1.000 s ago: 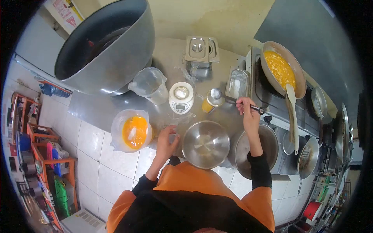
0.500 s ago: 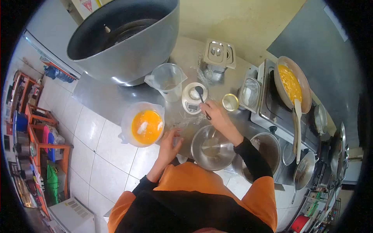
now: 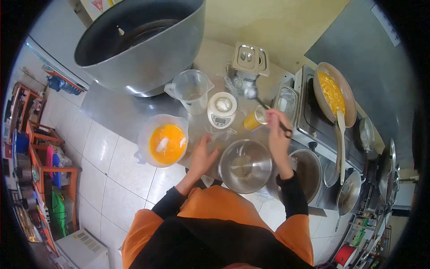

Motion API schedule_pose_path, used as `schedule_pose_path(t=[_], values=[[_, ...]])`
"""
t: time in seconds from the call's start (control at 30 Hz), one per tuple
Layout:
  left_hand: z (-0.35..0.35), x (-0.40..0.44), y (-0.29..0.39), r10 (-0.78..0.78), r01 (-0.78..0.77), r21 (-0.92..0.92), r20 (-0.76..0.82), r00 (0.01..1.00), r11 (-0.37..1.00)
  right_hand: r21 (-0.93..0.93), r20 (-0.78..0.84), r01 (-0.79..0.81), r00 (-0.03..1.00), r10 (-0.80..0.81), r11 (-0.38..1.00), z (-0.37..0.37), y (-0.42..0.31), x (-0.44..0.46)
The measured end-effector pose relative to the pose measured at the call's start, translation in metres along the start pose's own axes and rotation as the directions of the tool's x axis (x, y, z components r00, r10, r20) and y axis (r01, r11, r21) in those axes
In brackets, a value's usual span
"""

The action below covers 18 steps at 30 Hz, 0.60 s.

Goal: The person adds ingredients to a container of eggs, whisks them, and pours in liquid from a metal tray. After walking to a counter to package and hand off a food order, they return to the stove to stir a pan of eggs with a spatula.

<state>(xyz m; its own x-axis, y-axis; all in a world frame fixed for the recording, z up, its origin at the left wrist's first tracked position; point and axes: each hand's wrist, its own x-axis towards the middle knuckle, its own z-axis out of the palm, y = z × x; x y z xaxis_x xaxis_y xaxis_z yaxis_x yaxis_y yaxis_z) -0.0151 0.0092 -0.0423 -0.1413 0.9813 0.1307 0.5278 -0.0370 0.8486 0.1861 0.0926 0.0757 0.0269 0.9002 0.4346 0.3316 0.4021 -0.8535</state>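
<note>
My right hand (image 3: 278, 134) is closed around the dark handle of a small spoon (image 3: 264, 105). Its bowl, pale on top, hangs over the counter right of the scale; whether powder fills it I cannot tell. Close to that hand a yellow can (image 3: 254, 120) leans, showing its side; contact with my fingers is unclear. White powder (image 3: 223, 104) sits on the white digital scale (image 3: 221, 121). My left hand (image 3: 204, 157), fingers apart and holding nothing, is beside crumpled clear film (image 3: 224, 134), left of a steel bowl (image 3: 245, 179) containing a little pale liquid.
A plastic jug of orange-yellow liquid (image 3: 168, 143) with white clumps stands left. Behind are a clear measuring jug (image 3: 192, 92), a huge grey pot (image 3: 143, 67) and lidded steel containers (image 3: 251, 58). Right, a stove (image 3: 309, 116) carries a pan of yellow food (image 3: 331, 94).
The spoon has moved right, away from the scale, in my right hand. The can has shifted left and tipped. My left hand has moved right, away from the orange-yellow liquid.
</note>
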Motion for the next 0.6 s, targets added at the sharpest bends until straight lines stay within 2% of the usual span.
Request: schedule_pose_path(t=[0.07, 0.17, 0.3, 0.5, 0.6], values=[[0.011, 0.017, -0.003, 0.042, -0.040, 0.033, -0.068, 0.997, 0.999, 0.136, -0.103, -0.141, 0.982, 0.155, 0.981, -0.026, -0.006, -0.010], [0.030, 0.059, 0.000, 0.152, -0.133, 0.145, -0.128, 0.980, 0.980, 0.155, -0.149, -0.211, 0.961, 0.234, 0.965, -0.053, 0.002, -0.020], [0.062, 0.113, -0.008, 0.293, -0.210, 0.382, -0.174, 0.940, 0.900, 0.168, -0.148, -0.232, 0.955, 0.257, 0.958, -0.058, 0.020, -0.031], [0.075, 0.138, -0.017, 0.090, -0.039, 0.492, -0.079, 0.993, 0.870, 0.212, -0.143, -0.255, 0.947, 0.288, 0.943, -0.061, 0.025, -0.042], [0.074, 0.139, -0.021, 0.115, -0.048, 0.512, -0.101, 0.988, 0.858, 0.233, -0.136, -0.276, 0.940, 0.312, 0.932, -0.062, 0.028, -0.041]])
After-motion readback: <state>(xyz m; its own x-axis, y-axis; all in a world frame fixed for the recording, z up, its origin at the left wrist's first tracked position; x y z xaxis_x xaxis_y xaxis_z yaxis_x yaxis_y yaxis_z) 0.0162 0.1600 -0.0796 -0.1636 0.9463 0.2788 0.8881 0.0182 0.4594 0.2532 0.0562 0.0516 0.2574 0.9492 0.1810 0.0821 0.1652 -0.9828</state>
